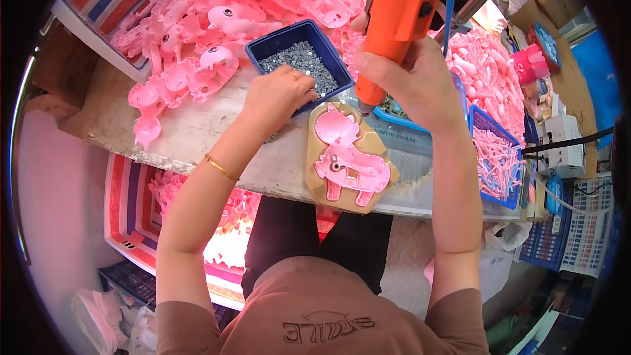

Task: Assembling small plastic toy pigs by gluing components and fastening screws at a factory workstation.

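Observation:
My left hand (pixel 279 95) is at the near edge of a dark blue tray (pixel 337 66) of small metal screws (pixel 299 59). Its fingers are curled together, and anything between the fingertips is too small to make out. My right hand (pixel 424 85) is wrapped round an orange electric screwdriver (pixel 397 16), held upright with its bit pointing down. Below the bit, near its far right corner, lies a tan fixture block (pixel 319 194). A pink animal-shaped plastic shell (pixel 355 169) rests in the block's recess, its inside facing up.
Pink shell parts (pixel 177 79) pile up at the back left. Behind my right arm are more pink parts (pixel 483 59), and a blue basket (pixel 509 202) holds thin pink and blue pieces. A striped container (pixel 131 223) with pink parts stands below the worktable (pixel 177 138).

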`<state>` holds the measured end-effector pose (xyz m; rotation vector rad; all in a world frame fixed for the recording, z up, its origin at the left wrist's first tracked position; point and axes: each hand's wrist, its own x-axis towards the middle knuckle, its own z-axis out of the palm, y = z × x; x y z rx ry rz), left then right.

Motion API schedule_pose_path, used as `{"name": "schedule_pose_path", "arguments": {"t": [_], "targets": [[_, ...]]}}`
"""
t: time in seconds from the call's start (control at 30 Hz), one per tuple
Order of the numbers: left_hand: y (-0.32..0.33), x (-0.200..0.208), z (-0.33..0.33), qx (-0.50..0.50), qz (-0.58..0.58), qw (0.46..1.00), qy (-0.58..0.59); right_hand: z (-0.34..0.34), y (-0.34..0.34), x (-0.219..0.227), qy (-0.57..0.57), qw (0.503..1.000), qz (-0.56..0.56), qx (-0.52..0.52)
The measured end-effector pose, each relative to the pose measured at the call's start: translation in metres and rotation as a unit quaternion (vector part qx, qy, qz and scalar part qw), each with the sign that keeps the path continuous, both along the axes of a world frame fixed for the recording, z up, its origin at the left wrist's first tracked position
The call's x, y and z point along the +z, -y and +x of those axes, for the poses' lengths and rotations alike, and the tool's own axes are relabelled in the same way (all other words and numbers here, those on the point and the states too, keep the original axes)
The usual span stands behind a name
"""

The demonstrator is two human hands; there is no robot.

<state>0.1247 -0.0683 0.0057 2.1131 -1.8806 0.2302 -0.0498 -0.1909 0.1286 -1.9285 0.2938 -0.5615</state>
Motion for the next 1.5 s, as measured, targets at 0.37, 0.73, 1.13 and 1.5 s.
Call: {"name": "schedule_pose_path", "arguments": {"t": [0.37, 0.73, 1.13, 1.5], "targets": [[-0.018, -0.001, -0.073, -0.192, -0.184, 0.954, -0.136, -0.008, -0.036, -0.017, 0.177, 0.965, 0.193, 0.000], [-0.023, -0.005, -0.096, -0.177, -0.192, 0.949, -0.176, -0.020, -0.046, -0.021, 0.176, 0.972, 0.154, -0.021], [-0.038, -0.002, -0.111, -0.167, -0.138, 0.969, -0.118, -0.052, -0.037, -0.062, 0.140, 0.975, 0.139, -0.105], [-0.036, -0.013, -0.115, -0.159, -0.104, 0.975, -0.117, -0.055, -0.038, -0.076, 0.152, 0.968, 0.174, -0.101]]}}
